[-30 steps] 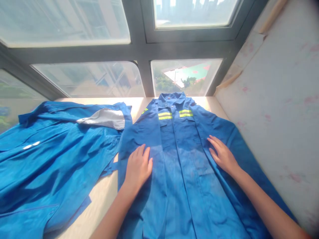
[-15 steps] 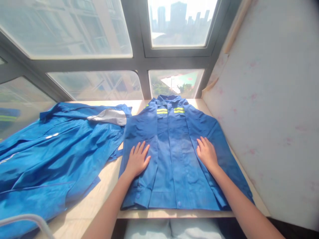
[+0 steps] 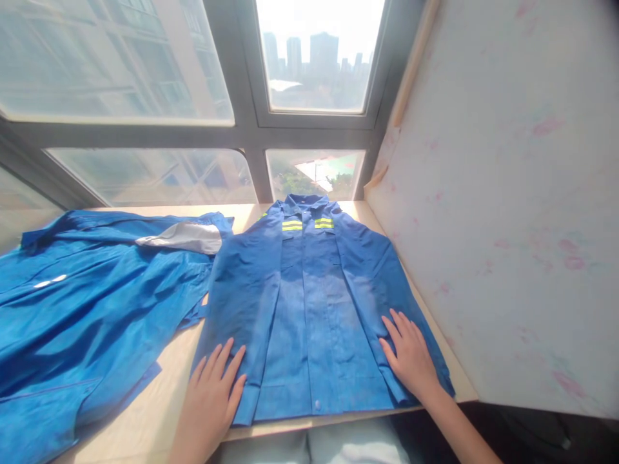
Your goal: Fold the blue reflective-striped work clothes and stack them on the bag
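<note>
A blue work jacket (image 3: 319, 316) with yellow reflective stripes on its chest lies front side up, collar toward the window. Its sleeves are laid down along both sides of the front. My left hand (image 3: 213, 386) rests flat with fingers spread at the lower left sleeve, close to the cuff. On the lower right sleeve lies my right hand (image 3: 409, 351), its fingers stretched out and palm down. Neither hand grips the cloth.
A second blue garment (image 3: 120, 309) with a white patch (image 3: 186, 237) lies spread at the left. Both rest on a pale wooden tabletop (image 3: 159, 348) under the window frame (image 3: 246, 135). A flowered wall (image 3: 507, 225) borders the right side.
Both hands have slid down the sleeves toward the near edge, the left one also outward. The view has turned slightly to the right. The jacket still lies flat.
</note>
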